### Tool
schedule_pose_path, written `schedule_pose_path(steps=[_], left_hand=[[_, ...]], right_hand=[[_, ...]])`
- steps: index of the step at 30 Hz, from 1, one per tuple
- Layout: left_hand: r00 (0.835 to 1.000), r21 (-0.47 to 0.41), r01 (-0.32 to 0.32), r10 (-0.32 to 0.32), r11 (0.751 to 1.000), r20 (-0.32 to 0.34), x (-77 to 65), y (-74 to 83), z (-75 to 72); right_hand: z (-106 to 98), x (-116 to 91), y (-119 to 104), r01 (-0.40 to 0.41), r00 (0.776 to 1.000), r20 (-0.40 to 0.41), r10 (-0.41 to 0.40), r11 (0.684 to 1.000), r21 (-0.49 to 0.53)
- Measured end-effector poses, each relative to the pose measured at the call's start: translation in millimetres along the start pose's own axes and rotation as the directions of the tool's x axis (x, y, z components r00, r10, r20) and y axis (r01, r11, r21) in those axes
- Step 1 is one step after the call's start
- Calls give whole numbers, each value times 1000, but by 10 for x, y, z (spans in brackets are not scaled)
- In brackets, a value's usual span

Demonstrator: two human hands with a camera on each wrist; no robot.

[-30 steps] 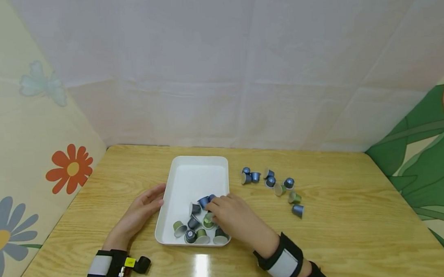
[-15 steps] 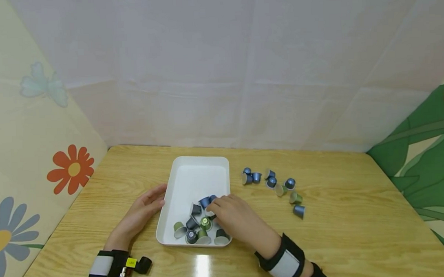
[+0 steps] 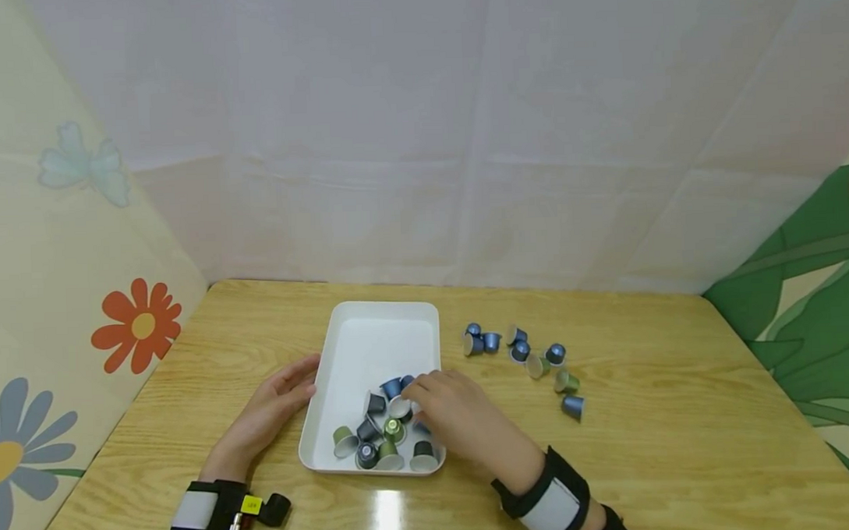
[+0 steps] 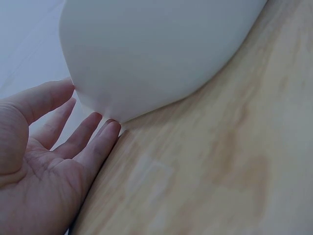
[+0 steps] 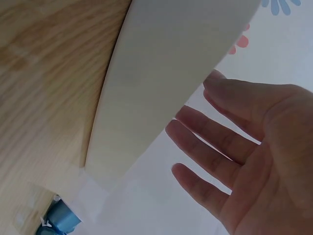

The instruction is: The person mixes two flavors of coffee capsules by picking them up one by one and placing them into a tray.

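A white tray holds several coffee capsules, blue, dark grey and green, gathered in its near half. My left hand touches the tray's left side with fingers extended; the left wrist view has its fingertips against the tray's outer wall. Over the tray's right rim reaches my right hand, its fingertips beside a capsule with its pale lid turned up. Nothing shows in the right hand's loosely bent fingers in the right wrist view. A green capsule lies just nearer to me.
On the wooden table, right of the tray, lie several loose capsules: blue ones such as this capsule, and green ones such as this capsule. A white cloth backdrop stands behind the table's far edge.
My right hand has drawn slightly to the right, uncovering more of the pale-lidded capsule. The green capsule near it has shifted a little toward me since a second ago. My left hand stays at the tray.
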State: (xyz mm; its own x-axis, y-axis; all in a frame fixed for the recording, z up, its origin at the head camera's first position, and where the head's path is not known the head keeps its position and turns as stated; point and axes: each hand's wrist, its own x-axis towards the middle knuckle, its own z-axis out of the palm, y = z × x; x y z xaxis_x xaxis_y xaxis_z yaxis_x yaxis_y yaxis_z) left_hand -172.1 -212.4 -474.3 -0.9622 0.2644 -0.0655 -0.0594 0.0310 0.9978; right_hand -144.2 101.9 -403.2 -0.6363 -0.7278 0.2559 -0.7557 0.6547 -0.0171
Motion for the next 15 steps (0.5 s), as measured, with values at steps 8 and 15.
schedule_pose_path(steps=[8,15], left_hand=[[1000,6,8,-8,1000,-5,4,4,4],[1000,-6,3,-3,1000,-5,6,-6,1]], right_hand=[[-88,-27,152,-81,997,-3,81,996,48],[-174,-90,287,-178,984,7,178,982,65]])
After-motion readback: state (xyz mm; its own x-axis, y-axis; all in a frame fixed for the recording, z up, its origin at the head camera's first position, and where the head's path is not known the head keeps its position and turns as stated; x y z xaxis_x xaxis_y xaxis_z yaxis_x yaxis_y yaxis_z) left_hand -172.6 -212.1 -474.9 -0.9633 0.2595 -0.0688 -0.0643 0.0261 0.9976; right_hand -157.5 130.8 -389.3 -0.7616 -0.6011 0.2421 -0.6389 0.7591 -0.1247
